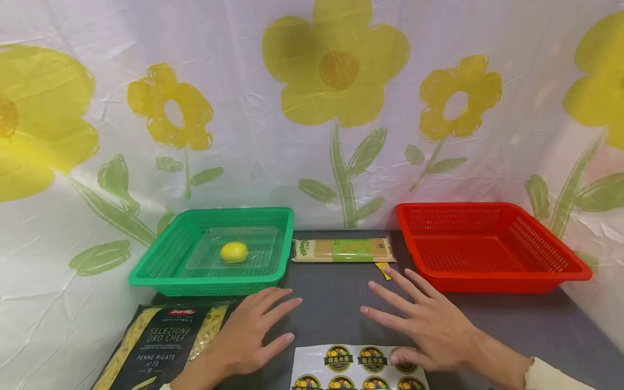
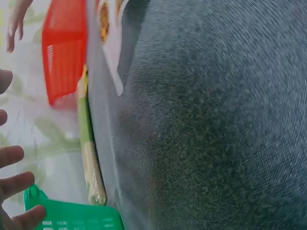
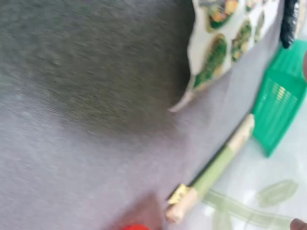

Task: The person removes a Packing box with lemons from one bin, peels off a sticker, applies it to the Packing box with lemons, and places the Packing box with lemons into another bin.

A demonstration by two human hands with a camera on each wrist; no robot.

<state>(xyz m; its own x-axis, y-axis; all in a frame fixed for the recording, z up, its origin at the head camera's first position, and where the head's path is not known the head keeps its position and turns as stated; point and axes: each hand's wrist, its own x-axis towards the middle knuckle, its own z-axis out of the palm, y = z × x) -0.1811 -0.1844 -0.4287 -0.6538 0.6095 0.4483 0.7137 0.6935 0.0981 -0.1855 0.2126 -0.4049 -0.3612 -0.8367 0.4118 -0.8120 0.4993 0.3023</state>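
Both hands are spread flat, nothing gripped: the left hand [image 1: 248, 330] beside the pasta bag [image 1: 161, 341], the right hand [image 1: 424, 325] with its thumb on the sticker sheet [image 1: 358, 368]. That sheet is cut off by the frame edge, and only a sliver of the yellow packet [image 1: 383, 269] past the right fingertips can be seen.

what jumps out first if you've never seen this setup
Two bright baskets at the back of the dark table: a green basket on the left holding one lemon, and a bare red basket on the right. Up front, the left hand and right hand lie spread, the right touching a sticker sheet.
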